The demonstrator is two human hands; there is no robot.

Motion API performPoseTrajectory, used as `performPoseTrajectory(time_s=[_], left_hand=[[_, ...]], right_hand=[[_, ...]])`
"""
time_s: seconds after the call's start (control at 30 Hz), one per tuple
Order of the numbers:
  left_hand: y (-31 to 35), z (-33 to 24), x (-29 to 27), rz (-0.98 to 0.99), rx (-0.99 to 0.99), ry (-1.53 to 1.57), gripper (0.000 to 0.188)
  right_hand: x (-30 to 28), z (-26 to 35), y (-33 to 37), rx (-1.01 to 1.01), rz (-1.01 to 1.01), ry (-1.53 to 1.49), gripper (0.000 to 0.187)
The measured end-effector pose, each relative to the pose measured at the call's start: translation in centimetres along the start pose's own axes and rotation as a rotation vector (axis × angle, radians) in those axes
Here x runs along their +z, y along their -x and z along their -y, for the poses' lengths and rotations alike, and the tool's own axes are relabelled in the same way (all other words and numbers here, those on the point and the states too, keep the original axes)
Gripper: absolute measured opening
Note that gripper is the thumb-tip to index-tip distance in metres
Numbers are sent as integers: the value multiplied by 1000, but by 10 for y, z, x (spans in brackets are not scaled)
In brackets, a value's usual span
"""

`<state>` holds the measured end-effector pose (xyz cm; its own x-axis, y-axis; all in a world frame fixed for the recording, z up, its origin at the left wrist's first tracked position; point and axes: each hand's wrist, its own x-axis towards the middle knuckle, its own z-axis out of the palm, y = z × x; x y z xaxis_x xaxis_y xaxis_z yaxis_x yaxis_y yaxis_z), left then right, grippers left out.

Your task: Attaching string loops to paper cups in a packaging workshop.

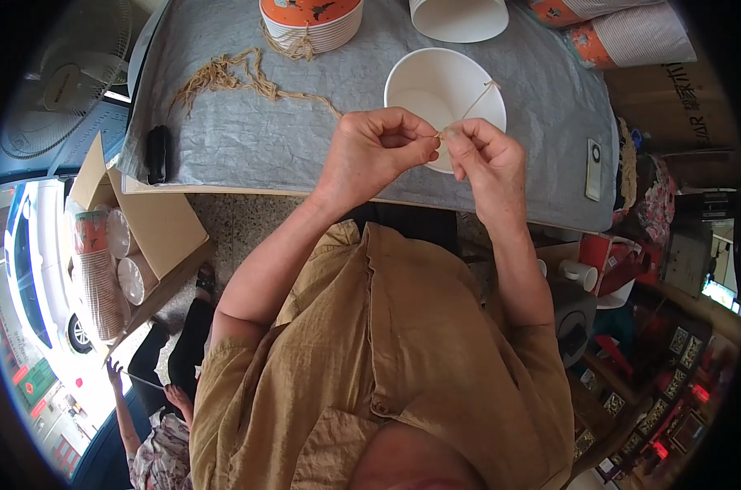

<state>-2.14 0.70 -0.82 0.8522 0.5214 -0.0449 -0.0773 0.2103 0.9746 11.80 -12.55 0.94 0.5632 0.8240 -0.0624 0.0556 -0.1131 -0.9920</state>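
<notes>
My left hand (pixel 370 155) and my right hand (pixel 491 163) meet at the fingertips over the near part of a white paper bucket (pixel 415 86). Both pinch a thin tan twine (pixel 478 101), which runs up to a small knot at the bucket's far right rim. The exact spot between the fingers is mostly covered. Left of the bucket, a loose bundle of tan strings (pixel 223 77) lies on the grey table cover (pixel 248 147), and one strand leads from it toward my left hand.
A stack of orange-and-white paper buckets (pixel 329 33) with strings stands at the far side, beside another white bucket (pixel 460 20). Wrapped bucket stacks (pixel 640 41) lie far right. Near the table's left edge is a black object (pixel 156 155); below, an open carton (pixel 162 220) holds more buckets.
</notes>
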Motion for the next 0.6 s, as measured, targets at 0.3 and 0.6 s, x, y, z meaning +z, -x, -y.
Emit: performPoseTrajectory(time_s=[0.3,0.6], left_hand=[[-2,-2,-7,49,-47,5,13],[-4,-1,-7,78,-36,85,8]], right_hand=[[-8,18,-11,86,111,134,18],[-14,12,-7,44,156,147,15]])
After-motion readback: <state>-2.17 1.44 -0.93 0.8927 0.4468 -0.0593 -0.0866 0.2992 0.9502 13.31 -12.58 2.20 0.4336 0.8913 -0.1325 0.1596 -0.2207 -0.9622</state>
